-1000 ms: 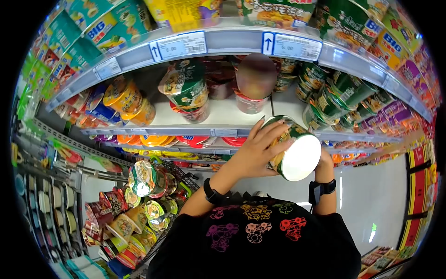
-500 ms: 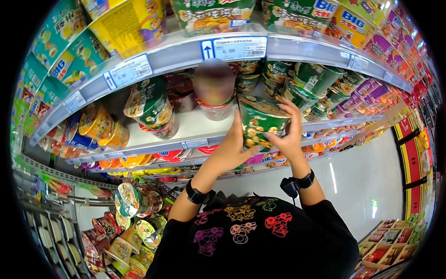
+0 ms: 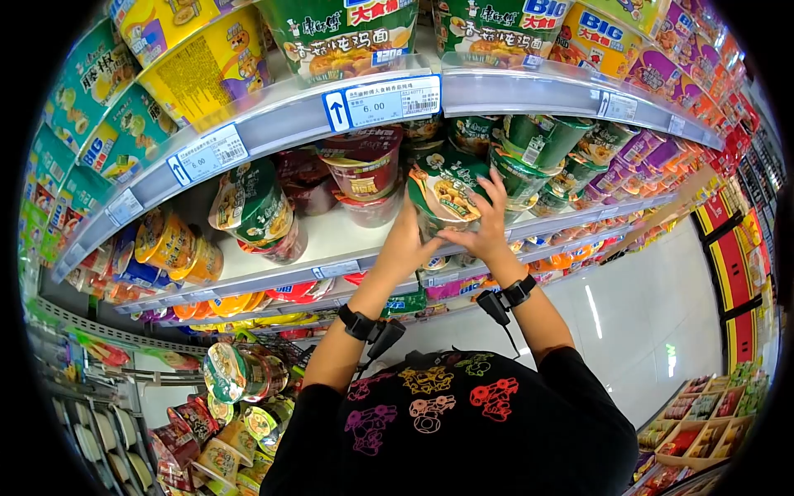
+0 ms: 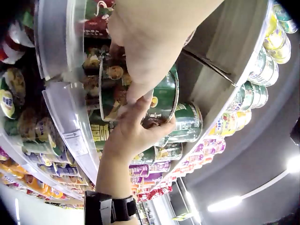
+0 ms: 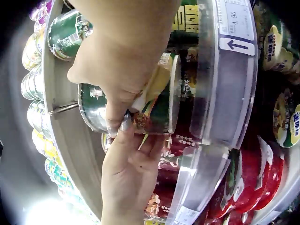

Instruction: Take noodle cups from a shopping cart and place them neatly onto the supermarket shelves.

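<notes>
1. Both hands are grasping the green cup [image 3: 447, 188], which is tilting its lid toward the head camera at the front of the middle shelf [image 3: 335, 227].
2. The left hand [image 3: 400, 248] is gripping the near left side, thumb along the front; its other fingertips are hiding behind the wall in the head view.
3. The right hand [image 3: 488, 231] is holding the opposite side, fingers spreading over the lid's edge, thumb pressing the front.
4. The hands are covering much of the cup's lower wall, and its base is staying out of sight, so whether it is touching the shelf is impossible to tell.
5. In each wrist view, the nearer hand is blocking part of the cup.
6. The pale shelf is carrying a red stack [image 3: 364, 169] on the left; green packs [image 3: 542, 149] are crowding the right, those at the back sinking into shadow.
7. Above, a price label [image 3: 382, 102] is showing 6.00; the top tubs are running out of frame.
8. The glossy floor [image 3: 620, 322] is reflecting light, and a ceiling lamp [image 4: 225, 204] is glowing.
</notes>
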### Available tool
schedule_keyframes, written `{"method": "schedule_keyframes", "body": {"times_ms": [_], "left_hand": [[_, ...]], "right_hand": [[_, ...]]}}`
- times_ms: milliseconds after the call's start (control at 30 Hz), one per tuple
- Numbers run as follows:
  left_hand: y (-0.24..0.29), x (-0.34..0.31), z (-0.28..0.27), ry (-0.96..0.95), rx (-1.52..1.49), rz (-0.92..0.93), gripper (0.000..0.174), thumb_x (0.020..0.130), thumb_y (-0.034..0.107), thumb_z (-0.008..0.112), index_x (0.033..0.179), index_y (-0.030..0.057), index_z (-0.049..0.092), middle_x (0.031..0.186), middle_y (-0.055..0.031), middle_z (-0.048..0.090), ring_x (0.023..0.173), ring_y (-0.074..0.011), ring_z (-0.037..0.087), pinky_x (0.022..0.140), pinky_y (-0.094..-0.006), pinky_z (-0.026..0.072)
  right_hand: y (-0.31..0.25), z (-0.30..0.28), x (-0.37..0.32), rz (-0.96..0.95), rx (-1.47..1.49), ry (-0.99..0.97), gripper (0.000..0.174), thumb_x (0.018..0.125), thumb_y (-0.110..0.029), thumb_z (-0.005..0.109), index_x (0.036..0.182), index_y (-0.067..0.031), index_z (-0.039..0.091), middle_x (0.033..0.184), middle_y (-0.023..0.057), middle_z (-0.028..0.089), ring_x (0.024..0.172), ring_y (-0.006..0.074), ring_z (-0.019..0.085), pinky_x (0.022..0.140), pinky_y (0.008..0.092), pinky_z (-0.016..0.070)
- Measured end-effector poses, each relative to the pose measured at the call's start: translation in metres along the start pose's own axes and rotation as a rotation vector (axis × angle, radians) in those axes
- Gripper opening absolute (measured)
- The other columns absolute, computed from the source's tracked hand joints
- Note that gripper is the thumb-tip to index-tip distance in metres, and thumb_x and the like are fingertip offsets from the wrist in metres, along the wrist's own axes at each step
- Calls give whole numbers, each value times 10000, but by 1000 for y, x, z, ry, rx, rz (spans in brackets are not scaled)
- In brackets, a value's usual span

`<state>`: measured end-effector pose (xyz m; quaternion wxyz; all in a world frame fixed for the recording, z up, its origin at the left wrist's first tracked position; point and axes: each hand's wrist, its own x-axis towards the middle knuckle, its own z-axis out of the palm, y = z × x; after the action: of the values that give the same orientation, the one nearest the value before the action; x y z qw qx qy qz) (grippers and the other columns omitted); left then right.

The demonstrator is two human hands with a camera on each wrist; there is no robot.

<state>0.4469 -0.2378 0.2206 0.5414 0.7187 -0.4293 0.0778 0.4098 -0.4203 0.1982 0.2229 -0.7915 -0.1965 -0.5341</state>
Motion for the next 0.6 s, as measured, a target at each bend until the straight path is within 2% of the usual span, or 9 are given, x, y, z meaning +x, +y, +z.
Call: {"method": "schedule_keyframes", "body": {"times_ms": [200,233,333,467,500,600], "left_hand": [[-24,-10,2,-50,-33,-71,1003,717,62,707,1460,-22,38,1427,-253,319,1324,-347,351,1078,-392,296],[-30,-13,3,-64,-24,-73,1037,728,65,704,1461,-28,-24,1438,-262,300,1334,-347,347,1071,-387,307],[-37,-19,1,-77,-151,-145,1039,736,73,703,1463,-27,-33,1437,-271,298,1348,-343,333,1071,-380,304],[-48,-26,-4,-77,-9,-118,1009,749,82,693,1477,3,-2,1422,-284,337,1354,-337,326,1092,-381,277],[-41,-27,-8,-47,-41,-106,908,760,93,684,1472,8,126,1421,-261,355,1345,-341,340,1093,-378,278],[-20,-36,-33,-83,61,-108,779,765,87,673,1434,24,281,1415,-229,379,1328,-350,361,1078,-373,302]], "right_hand": [[5,14,-13,63,-91,-99,783,624,-442,827,1219,-82,467,1350,183,372,1300,474,307,1022,568,310],[3,16,-13,76,-84,-89,770,639,-418,823,1230,-82,462,1369,181,357,1318,474,281,1028,570,306],[0,21,-10,104,-81,-96,751,653,-382,822,1238,-81,461,1390,177,343,1332,474,261,1035,573,301],[-4,28,-6,119,-135,-109,746,649,-349,830,1237,-72,463,1403,182,329,1338,473,252,1042,564,301],[-5,31,-4,132,-128,-106,721,661,-332,826,1222,-56,468,1396,191,335,1333,468,262,1044,559,299],[4,39,-12,82,-181,-113,692,668,-321,821,1196,-39,474,1386,198,345,1324,461,280,1049,555,292]]}}
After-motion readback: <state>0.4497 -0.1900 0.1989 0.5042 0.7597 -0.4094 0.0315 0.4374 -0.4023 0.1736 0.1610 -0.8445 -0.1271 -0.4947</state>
